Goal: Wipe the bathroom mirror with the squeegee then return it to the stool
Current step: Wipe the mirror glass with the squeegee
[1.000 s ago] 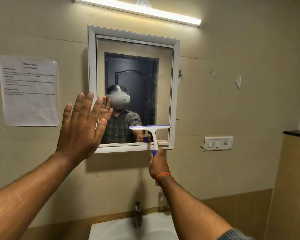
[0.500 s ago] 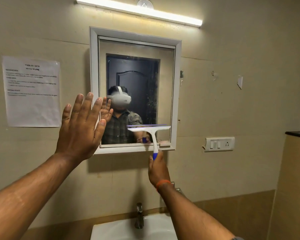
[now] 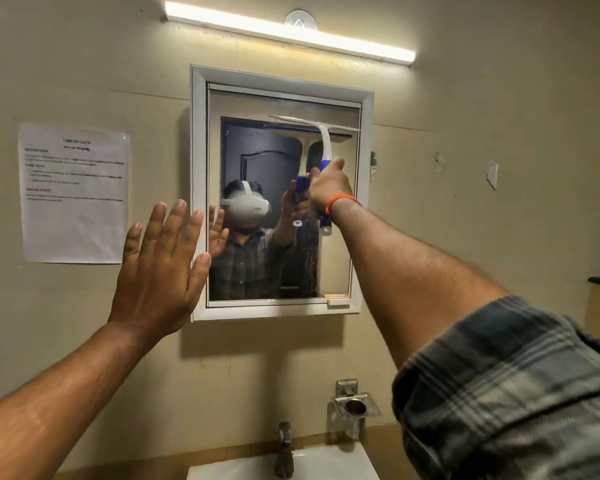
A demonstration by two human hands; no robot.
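The mirror (image 3: 281, 202) hangs on the wall above the sink (image 3: 326, 467). The left hand (image 3: 160, 268) is raised beside its left frame, fingers spread, empty. The right hand (image 3: 329, 185) grips the squeegee (image 3: 321, 140) handle; its blade lies against the upper glass.

The beige wall (image 3: 465, 237) carries a white-framed mirror (image 3: 278, 98), a printed paper sheet (image 3: 73, 192) to its left, a lit tube light (image 3: 291, 32) above, and a metal holder (image 3: 355, 407) beside the tap (image 3: 284, 452) over the white sink (image 3: 326, 469).
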